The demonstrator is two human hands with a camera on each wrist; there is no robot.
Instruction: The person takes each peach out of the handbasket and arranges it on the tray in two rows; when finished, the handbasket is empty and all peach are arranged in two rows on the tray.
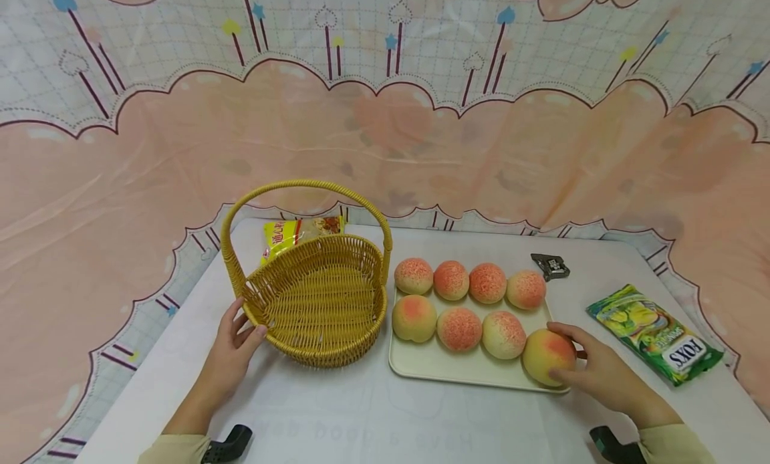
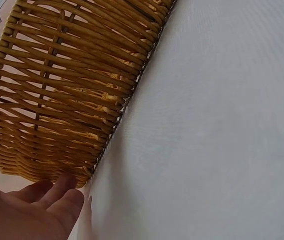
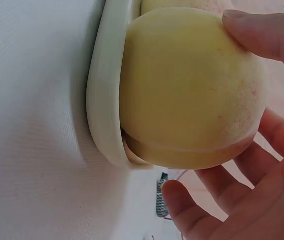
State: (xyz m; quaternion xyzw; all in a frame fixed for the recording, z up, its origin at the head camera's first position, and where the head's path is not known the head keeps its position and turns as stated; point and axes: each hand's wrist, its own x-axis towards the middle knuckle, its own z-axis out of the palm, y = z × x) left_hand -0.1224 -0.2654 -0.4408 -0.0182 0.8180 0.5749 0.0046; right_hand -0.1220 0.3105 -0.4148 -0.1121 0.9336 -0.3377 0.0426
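Observation:
My left hand [image 1: 231, 347] touches the left side of a yellow wicker basket [image 1: 325, 303] with a tall arched handle. In the left wrist view its relaxed fingers [image 2: 64, 200] lie against the woven wall [image 2: 67, 95]. My right hand [image 1: 601, 370] holds a yellow peach with a red blush [image 1: 546, 357], the thumb on one side and fingers on the other. That peach [image 3: 191, 90] sits at the near right corner of a cream tray [image 1: 457, 376], its underside right at the rim. Several more peaches [image 1: 460, 329] stand in two rows on the tray.
Behind the basket lies a yellow snack packet [image 1: 279, 233]. A small black packet [image 1: 550, 266] is past the tray's far right corner, and a green Fox's candy bag [image 1: 656, 333] lies to the right. A patterned cloth [image 1: 421, 136] hangs behind the white table [image 1: 337, 410].

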